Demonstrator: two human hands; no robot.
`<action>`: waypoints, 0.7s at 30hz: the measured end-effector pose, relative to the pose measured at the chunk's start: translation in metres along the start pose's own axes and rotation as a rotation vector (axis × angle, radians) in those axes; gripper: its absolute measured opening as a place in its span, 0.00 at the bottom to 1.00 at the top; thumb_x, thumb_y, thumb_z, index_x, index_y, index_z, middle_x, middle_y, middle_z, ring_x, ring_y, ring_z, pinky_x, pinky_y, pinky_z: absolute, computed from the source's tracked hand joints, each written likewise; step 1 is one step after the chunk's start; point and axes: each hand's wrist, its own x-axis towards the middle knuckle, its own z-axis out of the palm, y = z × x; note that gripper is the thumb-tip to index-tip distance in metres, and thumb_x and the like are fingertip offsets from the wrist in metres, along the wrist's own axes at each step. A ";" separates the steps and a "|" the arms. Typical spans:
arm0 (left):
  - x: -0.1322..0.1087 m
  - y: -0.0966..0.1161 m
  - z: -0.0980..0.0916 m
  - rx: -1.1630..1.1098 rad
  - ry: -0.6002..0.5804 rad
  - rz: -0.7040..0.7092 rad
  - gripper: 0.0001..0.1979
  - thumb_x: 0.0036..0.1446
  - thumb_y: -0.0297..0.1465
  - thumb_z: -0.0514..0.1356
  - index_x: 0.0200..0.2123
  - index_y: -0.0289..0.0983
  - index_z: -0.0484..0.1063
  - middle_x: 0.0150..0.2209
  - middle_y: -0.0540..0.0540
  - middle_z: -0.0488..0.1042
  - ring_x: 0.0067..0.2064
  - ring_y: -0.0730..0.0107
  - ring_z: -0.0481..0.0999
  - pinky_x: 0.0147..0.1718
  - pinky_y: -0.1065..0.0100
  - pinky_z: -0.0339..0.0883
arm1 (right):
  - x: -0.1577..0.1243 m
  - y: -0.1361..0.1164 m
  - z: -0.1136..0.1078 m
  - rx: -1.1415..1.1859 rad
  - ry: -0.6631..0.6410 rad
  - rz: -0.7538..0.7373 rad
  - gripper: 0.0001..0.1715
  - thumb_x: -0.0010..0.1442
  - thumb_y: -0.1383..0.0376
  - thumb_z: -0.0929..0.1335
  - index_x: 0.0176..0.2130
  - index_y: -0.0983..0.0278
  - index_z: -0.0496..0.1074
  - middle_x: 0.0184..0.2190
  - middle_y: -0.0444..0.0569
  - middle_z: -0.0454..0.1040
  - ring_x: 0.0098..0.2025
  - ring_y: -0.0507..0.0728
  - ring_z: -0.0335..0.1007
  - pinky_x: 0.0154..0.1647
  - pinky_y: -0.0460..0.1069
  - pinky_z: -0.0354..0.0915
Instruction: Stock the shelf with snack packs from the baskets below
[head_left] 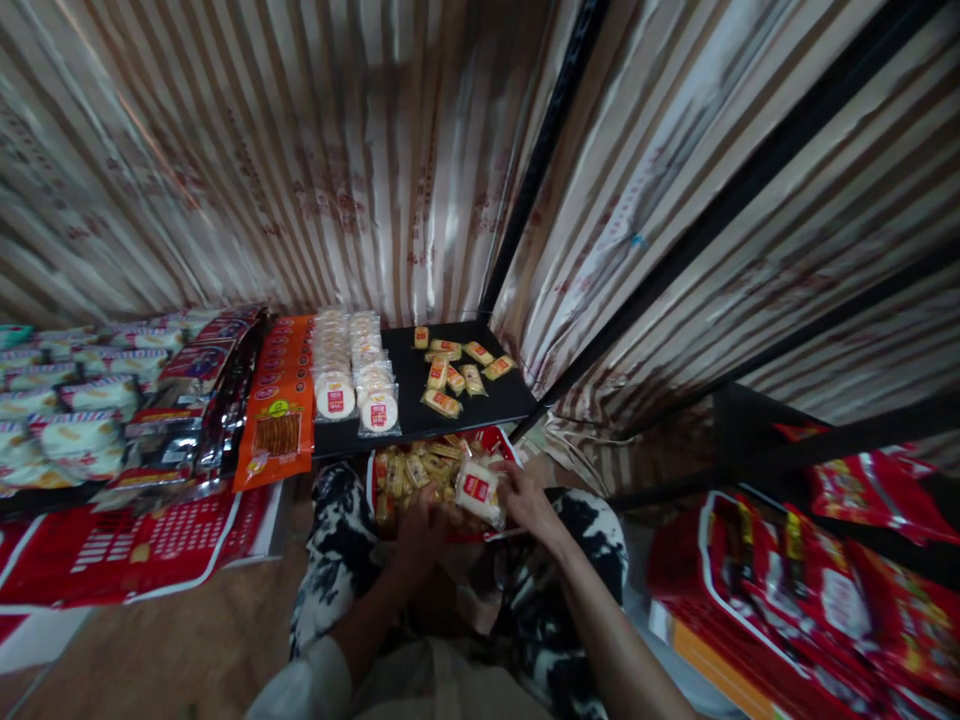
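My right hand [528, 506] is closed on the edge of a clear packet of white rice crackers [480, 492] with a red label. It holds the packet above an open red bag [501, 440] of small yellow-wrapped snacks [411, 470], which sits between my knees. Over the left part of the bag, my left hand [421, 528] reaches down among the snacks. Its fingertips are dim and partly hidden, so its grip does not show. On the black shelf [480, 425] just beyond lie several loose yellow-wrapped snacks [438, 373] and two overlapping rows of round white rice crackers [379, 408].
Left along the shelf are an orange snack pack [283, 400], dark shiny packs [214, 390] and white packets [82, 440]. A red bag [135, 550] hangs below them. At right stands a container of red packets [832, 590]. Black posts [544, 150] cross before a striped sheet [337, 150].
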 end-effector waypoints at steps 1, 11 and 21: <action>0.003 -0.002 -0.002 -0.066 0.001 -0.047 0.18 0.53 0.32 0.53 0.47 0.33 0.68 0.48 0.38 0.72 0.51 0.60 0.70 0.52 0.59 0.62 | 0.001 -0.003 0.003 0.073 -0.060 -0.041 0.16 0.53 0.71 0.58 0.42 0.65 0.67 0.30 0.46 0.72 0.31 0.53 0.68 0.31 0.45 0.61; 0.009 -0.004 -0.041 -0.731 0.004 -0.355 0.26 0.35 0.31 0.67 0.42 0.35 0.68 0.28 0.50 0.77 0.29 0.69 0.77 0.30 0.70 0.71 | 0.006 -0.053 0.037 0.480 -0.366 -0.151 0.18 0.52 0.62 0.65 0.44 0.64 0.67 0.31 0.45 0.73 0.31 0.52 0.68 0.32 0.46 0.63; 0.013 -0.013 -0.081 -0.876 0.477 -0.329 0.21 0.38 0.34 0.68 0.34 0.35 0.64 0.27 0.48 0.76 0.22 0.72 0.74 0.17 0.74 0.67 | 0.009 -0.094 0.110 0.771 -0.364 -0.074 0.28 0.40 0.51 0.73 0.39 0.62 0.68 0.31 0.45 0.76 0.31 0.55 0.72 0.33 0.50 0.67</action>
